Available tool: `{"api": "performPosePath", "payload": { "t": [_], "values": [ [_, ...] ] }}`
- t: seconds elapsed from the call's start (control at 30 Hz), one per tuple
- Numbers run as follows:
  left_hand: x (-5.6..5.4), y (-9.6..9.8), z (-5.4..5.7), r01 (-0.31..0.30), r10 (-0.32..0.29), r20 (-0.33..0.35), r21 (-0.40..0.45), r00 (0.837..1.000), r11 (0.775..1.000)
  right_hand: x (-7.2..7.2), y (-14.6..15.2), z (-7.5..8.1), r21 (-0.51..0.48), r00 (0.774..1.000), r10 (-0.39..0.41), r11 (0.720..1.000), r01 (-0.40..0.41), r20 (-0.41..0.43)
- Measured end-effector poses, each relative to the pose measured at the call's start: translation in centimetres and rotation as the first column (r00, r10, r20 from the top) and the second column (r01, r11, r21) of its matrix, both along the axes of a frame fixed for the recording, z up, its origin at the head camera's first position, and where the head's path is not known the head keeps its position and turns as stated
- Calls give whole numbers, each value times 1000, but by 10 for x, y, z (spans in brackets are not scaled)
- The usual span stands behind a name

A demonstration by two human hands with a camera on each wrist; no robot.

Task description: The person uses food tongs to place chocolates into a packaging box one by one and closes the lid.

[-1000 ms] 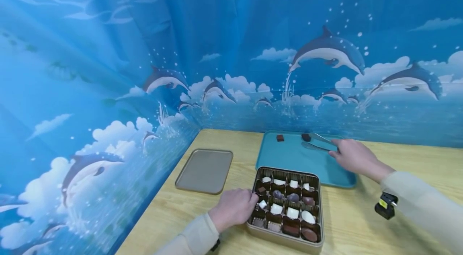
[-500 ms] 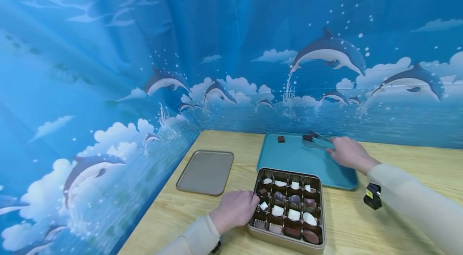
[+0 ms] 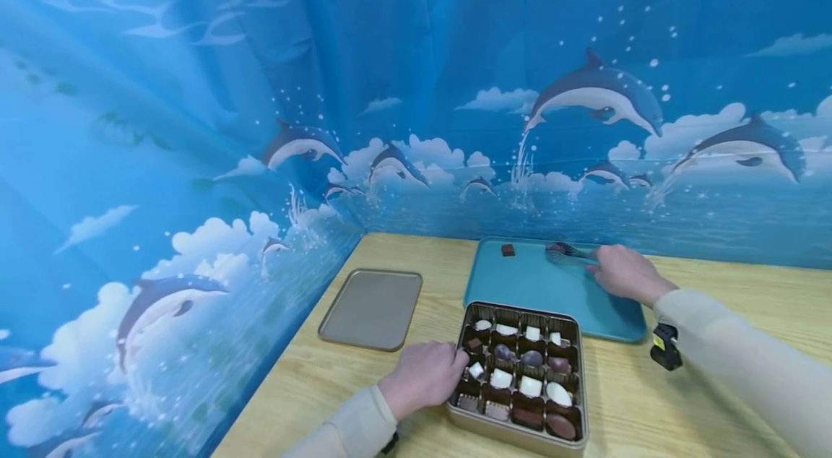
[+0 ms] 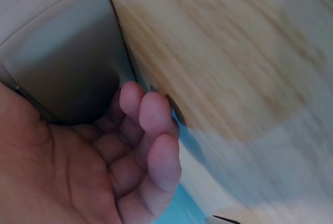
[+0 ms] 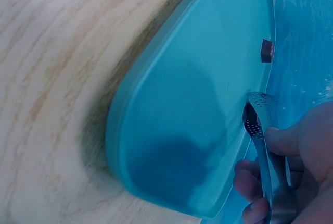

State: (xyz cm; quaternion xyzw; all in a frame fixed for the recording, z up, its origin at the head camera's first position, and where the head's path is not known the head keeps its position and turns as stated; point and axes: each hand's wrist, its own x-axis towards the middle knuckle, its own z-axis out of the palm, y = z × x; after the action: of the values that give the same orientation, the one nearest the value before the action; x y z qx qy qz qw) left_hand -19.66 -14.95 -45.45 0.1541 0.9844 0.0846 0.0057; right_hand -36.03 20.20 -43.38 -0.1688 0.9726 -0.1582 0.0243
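Observation:
My left hand (image 3: 422,378) holds the left side of a square metal chocolate box (image 3: 500,433), thumb at the rim and fingers bent along the outer wall in the left wrist view. Dark dividers split the box into compartments with white, brown and purplish chocolates. Over the far side of a teal tray (image 3: 520,281), my right hand (image 3: 629,274) grips metal serving tongs (image 5: 270,166). Their perforated tips close around a dark chocolate (image 5: 251,114), partly hidden by them. Left of the tongs, a square brown chocolate (image 3: 508,250) lies near the tray's back edge.
A flat brownish-grey rectangular lid (image 3: 373,310) lies on the wooden table (image 3: 305,371) left of the box. The tray stands just behind the box. A blue dolphin-print curtain (image 3: 416,82) rises along the table's back and left edges.
The tongs' tips, spread beside the dark chocolate a second ago, have drawn together around it. My right hand has shifted slightly left. My left hand keeps its hold on the box.

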Motion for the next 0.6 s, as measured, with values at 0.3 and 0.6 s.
{"api": "performPosePath", "payload": {
  "t": [0.3, 0.6],
  "values": [
    [-1, 2, 0, -5, 5, -7, -4, 1000, 1000, 10, 1, 6, -4, 999, 7, 1000, -7, -43],
    [1, 1, 1, -7, 7, 17, 8, 1000, 1000, 27, 0, 8, -26, 993, 48, 998, -51, -110]
  ]
}}
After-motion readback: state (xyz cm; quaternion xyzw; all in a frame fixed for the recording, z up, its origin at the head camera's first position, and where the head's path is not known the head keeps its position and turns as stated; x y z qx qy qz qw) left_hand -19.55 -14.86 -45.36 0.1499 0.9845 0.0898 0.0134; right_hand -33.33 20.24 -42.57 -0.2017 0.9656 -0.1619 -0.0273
